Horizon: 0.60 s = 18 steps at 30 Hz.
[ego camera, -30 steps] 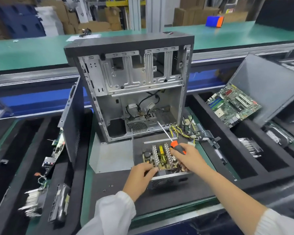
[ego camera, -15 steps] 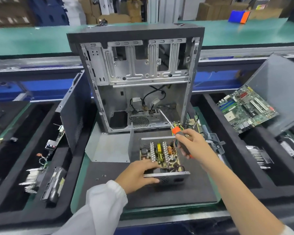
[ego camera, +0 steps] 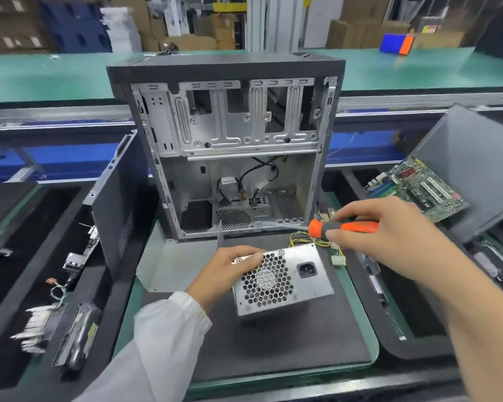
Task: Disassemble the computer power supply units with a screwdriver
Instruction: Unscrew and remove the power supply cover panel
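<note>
A silver power supply unit (ego camera: 282, 281) stands tipped up on the dark mat (ego camera: 288, 340), its honeycomb fan grille and black power socket facing me. My left hand (ego camera: 224, 274) grips its upper left corner. My right hand (ego camera: 389, 236) holds an orange and grey screwdriver (ego camera: 343, 227) above the unit's right side, with the shaft pointing left toward the case. Yellow and black wires (ego camera: 311, 239) trail from behind the unit to a white connector (ego camera: 338, 260).
An open, stripped computer case (ego camera: 230, 146) stands upright behind the mat. A grey side panel (ego camera: 116, 204) leans at the left and a loose metal plate (ego camera: 174, 265) lies beside the unit. Black foam trays hold parts at left; a green motherboard (ego camera: 418, 190) lies at right.
The power supply unit has been turned from lying with its circuit board up to standing with the fan grille toward me. My right hand with the screwdriver moved right and up, and the shaft now points left.
</note>
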Tool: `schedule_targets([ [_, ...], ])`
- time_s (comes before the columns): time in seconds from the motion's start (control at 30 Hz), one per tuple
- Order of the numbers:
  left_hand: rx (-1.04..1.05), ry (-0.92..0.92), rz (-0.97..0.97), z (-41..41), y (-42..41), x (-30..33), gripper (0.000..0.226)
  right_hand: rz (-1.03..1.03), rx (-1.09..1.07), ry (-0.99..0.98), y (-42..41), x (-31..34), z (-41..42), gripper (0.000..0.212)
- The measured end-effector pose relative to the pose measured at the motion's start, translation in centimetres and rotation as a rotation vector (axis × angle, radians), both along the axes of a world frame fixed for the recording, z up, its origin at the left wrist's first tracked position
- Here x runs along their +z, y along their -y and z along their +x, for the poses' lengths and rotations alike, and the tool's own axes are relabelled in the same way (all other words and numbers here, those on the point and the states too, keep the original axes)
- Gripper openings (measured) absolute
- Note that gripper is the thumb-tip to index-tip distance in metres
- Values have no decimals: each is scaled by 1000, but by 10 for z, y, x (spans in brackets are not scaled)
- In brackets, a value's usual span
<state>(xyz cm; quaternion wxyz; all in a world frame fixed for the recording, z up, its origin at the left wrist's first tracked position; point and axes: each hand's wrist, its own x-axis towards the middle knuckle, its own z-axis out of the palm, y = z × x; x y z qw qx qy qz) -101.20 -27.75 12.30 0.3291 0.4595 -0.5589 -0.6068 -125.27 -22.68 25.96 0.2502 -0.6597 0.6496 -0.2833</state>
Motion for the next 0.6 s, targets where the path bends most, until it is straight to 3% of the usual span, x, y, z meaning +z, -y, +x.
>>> schedule_targets([
  [0.23, 136, -285, 213, -6, -2, -10, 25, 67, 30, -367, 6, 26, 4, 13],
  [0.6, 134, -295, 214, -6, -1, -7, 20, 101, 123, -422, 15, 41, 7, 12],
])
